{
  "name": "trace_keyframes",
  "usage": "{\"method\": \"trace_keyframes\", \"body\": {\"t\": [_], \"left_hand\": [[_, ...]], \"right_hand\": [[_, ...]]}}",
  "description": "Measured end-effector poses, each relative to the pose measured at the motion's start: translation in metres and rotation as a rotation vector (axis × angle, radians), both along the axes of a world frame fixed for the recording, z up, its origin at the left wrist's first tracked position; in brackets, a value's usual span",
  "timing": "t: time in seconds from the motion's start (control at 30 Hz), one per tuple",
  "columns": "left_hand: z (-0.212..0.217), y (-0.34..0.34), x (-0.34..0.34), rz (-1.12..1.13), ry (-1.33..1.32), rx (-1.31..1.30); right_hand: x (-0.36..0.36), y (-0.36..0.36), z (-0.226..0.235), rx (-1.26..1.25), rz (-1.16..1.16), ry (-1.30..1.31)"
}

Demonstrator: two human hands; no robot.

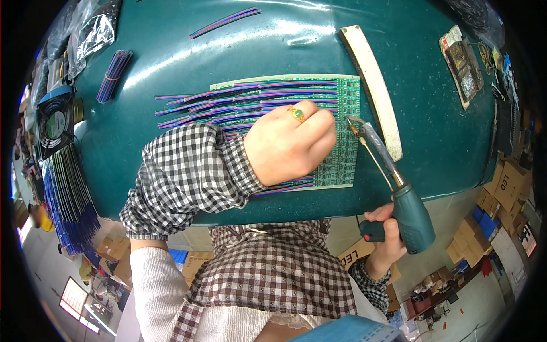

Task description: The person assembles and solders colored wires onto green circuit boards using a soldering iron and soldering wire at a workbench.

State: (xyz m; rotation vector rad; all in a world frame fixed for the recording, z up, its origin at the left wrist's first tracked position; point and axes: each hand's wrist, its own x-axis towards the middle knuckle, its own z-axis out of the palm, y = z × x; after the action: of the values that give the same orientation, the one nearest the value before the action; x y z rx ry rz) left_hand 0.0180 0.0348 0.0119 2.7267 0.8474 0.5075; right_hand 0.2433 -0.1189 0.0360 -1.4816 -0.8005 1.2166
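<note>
My left hand (pixel 293 142), wearing a ring with a green stone, is closed over a green circuit board panel (pixel 336 168). Its fingertips are turned down and hidden, so whatever they pinch does not show. Rows of multicoloured ribbon wires (pixel 245 98) lie across the panel and run out past its left side. In my right hand (pixel 390 235) is a dark green soldering gun (pixel 414 219), gripped by its handle. The gun's metal barrel and thin solder feed tube slant up to the left. Its tip is at the panel's right part, just right of my left hand's knuckles.
A white curved bar (pixel 377 94) lies right of the panel, with a stained tray (pixel 462 71) farther right. Loose wires (pixel 225 23) and a tied wire bundle (pixel 114 77) lie at the back and left. A fan (pixel 56 128) and blue-ended wire strips (pixel 68 199) are at the left edge.
</note>
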Motion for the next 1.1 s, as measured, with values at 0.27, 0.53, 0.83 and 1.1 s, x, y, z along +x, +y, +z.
{"method": "trace_keyframes", "body": {"t": [0.27,0.53,0.83,1.1], "left_hand": [[0.0005,-0.0010,0.0003,0.009,0.011,-0.005],[0.0013,0.0005,0.0004,-0.002,0.009,0.018],[0.0011,0.0003,0.0003,-0.001,0.010,0.025],[0.0024,-0.0002,-0.0004,-0.006,0.035,0.012]], "right_hand": [[-0.0042,0.0031,0.0036,-0.060,0.007,-0.043],[-0.0004,-0.0015,-0.0003,-0.012,0.029,-0.008],[-0.0027,-0.0016,0.0015,-0.076,-0.005,0.007],[-0.0020,0.0002,0.0041,-0.021,-0.016,-0.015]]}}
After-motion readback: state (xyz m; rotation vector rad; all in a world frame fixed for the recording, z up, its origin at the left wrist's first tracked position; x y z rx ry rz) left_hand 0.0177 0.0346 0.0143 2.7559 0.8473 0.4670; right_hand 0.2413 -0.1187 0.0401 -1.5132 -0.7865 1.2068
